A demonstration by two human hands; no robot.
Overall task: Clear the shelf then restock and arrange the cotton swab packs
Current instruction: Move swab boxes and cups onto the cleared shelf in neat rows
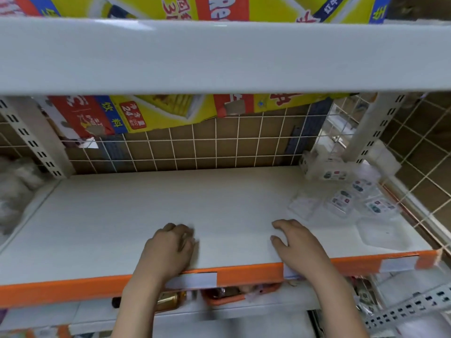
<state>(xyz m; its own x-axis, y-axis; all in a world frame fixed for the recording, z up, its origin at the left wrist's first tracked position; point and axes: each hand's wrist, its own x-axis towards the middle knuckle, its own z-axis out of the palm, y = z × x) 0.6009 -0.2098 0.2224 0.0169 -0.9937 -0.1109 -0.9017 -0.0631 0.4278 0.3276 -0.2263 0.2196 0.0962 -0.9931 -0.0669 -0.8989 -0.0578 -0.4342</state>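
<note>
While flat, cotton swab packs (341, 201) point variously

brown tiled wall (419, 152) | white wire grid (195, 147) | slotted uprights (31, 140)

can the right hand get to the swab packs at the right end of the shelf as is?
Probably yes. The right hand rests on the shelf just left of the swab packs, with only bare shelf between them.

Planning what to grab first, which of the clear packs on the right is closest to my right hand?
The plain unlabelled pack near the shelf's front right edge; the labelled packs lie farther back from the right hand.
</note>
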